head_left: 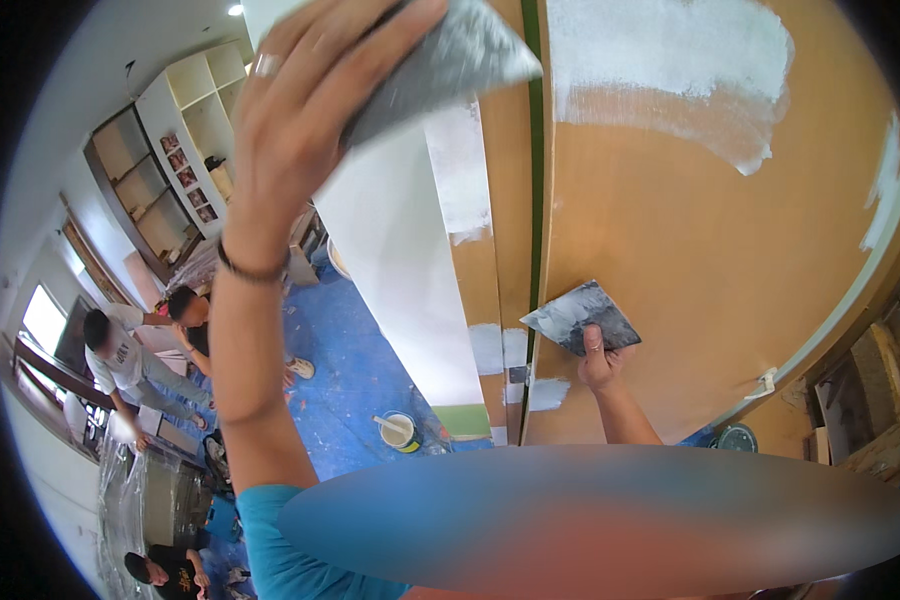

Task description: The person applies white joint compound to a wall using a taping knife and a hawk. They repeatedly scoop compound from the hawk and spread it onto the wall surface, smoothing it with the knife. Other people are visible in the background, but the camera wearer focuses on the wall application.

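My left hand [305, 115] is raised high at the top, fingers closed on a wide grey putty scraper [450, 70] smeared with filler, partly cut off by the frame edge. Lower right, my right hand [602, 365] grips a second square putty scraper [570, 315] with pale filler on it, held against or just in front of the tan board [690, 230]; contact is unclear. The board carries white filler patches [660, 60] at its top and lower left. A dark green strip [535, 200] runs along its left side, beside a white panel [380, 250].
A bucket [398, 430] with a stick stands on blue floor sheeting [340, 370]. A green container [735, 440] is at lower right. Three other people [120, 370] are at the left, near plastic-wrapped items [130, 500]. White shelving [200, 90] stands behind. A wooden frame [850, 390] is at right.
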The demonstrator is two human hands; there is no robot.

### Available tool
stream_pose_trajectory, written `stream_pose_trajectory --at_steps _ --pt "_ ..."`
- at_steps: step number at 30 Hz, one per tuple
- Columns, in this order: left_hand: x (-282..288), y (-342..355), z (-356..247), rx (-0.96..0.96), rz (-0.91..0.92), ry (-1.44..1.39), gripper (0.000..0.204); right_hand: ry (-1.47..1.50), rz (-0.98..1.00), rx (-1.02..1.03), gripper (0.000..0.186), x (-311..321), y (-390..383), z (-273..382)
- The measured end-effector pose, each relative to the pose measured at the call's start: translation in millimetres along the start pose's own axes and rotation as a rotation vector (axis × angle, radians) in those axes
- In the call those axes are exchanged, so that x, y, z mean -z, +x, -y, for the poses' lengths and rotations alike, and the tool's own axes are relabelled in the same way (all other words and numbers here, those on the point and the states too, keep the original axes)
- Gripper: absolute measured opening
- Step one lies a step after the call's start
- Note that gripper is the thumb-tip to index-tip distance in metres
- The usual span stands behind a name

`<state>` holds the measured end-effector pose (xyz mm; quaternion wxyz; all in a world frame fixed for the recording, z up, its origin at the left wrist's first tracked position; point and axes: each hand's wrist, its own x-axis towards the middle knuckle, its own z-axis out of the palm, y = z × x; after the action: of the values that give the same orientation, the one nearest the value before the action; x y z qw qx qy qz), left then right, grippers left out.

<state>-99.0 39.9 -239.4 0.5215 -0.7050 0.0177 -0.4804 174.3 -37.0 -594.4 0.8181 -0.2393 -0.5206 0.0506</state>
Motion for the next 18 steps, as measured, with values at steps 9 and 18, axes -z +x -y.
stream_pose_trajectory --at_steps 9,18 --pt "-48 59 42 -0.152 0.109 0.219 0.042 0.006 0.034 0.133 0.031 3 3 -9" --pt "-72 63 32 -0.073 0.123 0.292 0.037 -0.024 0.061 0.232 0.031 9 1 -18"
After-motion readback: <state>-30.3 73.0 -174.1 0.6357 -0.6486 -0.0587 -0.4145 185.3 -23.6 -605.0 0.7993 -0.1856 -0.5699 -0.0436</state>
